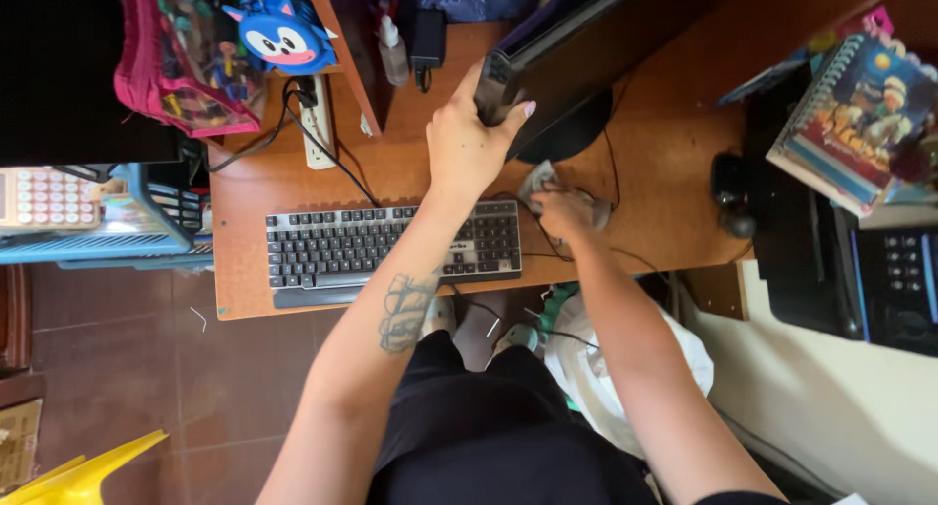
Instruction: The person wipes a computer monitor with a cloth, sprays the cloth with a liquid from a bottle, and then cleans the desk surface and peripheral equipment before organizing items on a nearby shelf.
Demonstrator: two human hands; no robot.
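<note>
At the lower corner of the tilted dark monitor (557, 51), the left hand (469, 139) is clamped over the edge, fingers curled across the top of the frame and thumb underneath. Just right of and below that grip, the right hand (565, 212) is closed around a crumpled grey cloth (536, 181), pressing it onto the wooden desk (664, 163) beside the monitor's round black base (572, 134). Left of the cloth hand, the black-and-grey keyboard (391, 241) lies under the left forearm, and a black mouse (728, 183) sits well to the right
</note>
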